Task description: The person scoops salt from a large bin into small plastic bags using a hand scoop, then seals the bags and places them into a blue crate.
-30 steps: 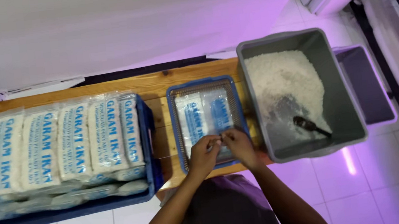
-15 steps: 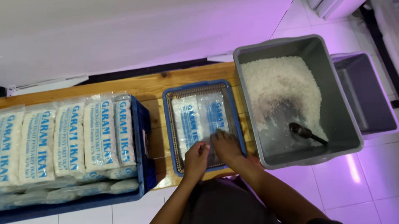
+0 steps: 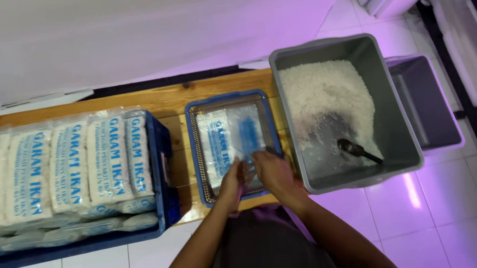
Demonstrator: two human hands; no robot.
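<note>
Hands (image 3: 258, 176) on bag (image 3: 233, 140), tray's near edge (image 3: 239, 197)

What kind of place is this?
Probably a small packing workshop: a grey bin of coarse white grains with a scoop, a blue crate of filled bags, and empty plastic bags under both hands.

On our left we've got filled white bags (image 3: 47, 172) stacked in a blue crate (image 3: 161, 160); on the right, a grey tub (image 3: 393, 117) of white grains (image 3: 323, 92), black scoop (image 3: 358, 151) inside.
</note>
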